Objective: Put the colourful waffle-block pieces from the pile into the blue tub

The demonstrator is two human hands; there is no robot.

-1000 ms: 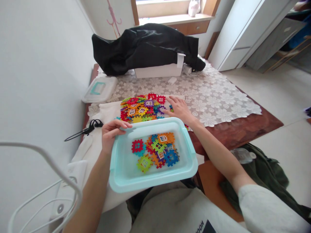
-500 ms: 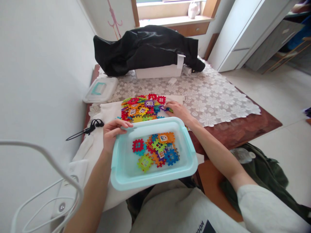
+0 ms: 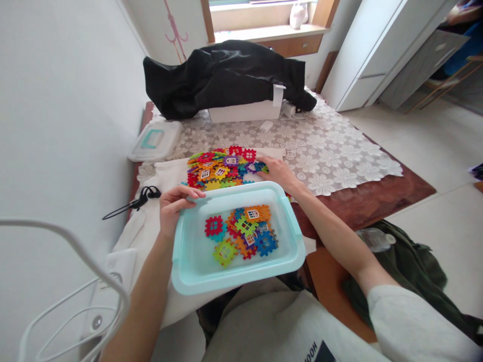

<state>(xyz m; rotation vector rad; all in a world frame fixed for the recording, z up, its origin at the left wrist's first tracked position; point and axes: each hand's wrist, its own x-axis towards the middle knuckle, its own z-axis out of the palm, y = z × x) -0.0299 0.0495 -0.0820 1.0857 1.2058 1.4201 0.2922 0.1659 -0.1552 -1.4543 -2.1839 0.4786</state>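
My left hand [image 3: 177, 206] is closed on the left rim of a light-blue plastic bin [image 3: 234, 279], which tilts toward me. Inside the bin lie several notched plastic building tiles [image 3: 266, 242] in red, green, orange and blue, some with white window inserts. Beyond the far rim spreads a larger pile of the same building tiles [image 3: 211, 171] on a white cloth. At the pile's right edge my right hand [image 3: 277, 172] has its fingers curled round a few blue, green and purple tiles [image 3: 259, 167]. Its fingertips are partly hidden by the tiles.
A clear lid with a teal handle [image 3: 153, 141] rests at the table's left side. A black cover [image 3: 230, 75] drapes over a white box at the back. White window inserts [image 3: 291, 151] lie on the lace tablecloth. A black cord [image 3: 141, 198] and white cable [image 3: 71, 241] are at left.
My right hand has shifted slightly at the pile's edge, and more blue tile shows at its fingers. The left hand and the bin stay put; the view has moved slightly.
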